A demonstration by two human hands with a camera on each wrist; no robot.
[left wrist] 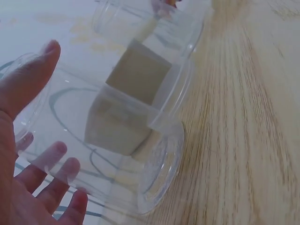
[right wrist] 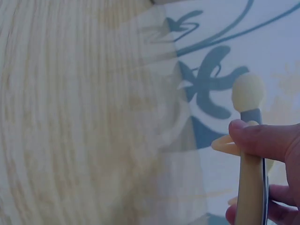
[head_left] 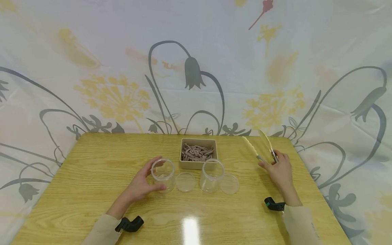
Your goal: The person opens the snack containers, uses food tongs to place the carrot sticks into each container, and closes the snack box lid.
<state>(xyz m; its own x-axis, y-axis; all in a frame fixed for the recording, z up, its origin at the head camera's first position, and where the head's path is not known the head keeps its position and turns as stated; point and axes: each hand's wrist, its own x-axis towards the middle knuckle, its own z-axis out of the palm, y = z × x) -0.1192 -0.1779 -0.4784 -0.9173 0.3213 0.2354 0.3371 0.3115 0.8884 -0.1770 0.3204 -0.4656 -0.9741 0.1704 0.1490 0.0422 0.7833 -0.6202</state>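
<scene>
My left hand (head_left: 143, 185) holds a clear plastic jar (head_left: 163, 175), thumb on the near side and fingers round the far side. In the left wrist view this open-topped jar (left wrist: 75, 112) stands between the thumb and the spread fingertips. Over on the right, my right hand (head_left: 281, 170) grips a pair of tongs (head_left: 252, 147) with cream-coloured tips, spread apart and angled toward the back. Thumb and fingers pinch the tongs (right wrist: 251, 183) along their arms in the right wrist view. Nothing is between the tips.
A beige box (head_left: 192, 165) of greyish-brown strips (head_left: 197, 153) stands at the back middle. In front of it are a second clear jar (head_left: 209, 183) and two round clear lids, a left lid (head_left: 185, 182) and a right lid (head_left: 230, 183). A patterned cloth (head_left: 196, 109) hangs behind the wooden table (head_left: 242, 217).
</scene>
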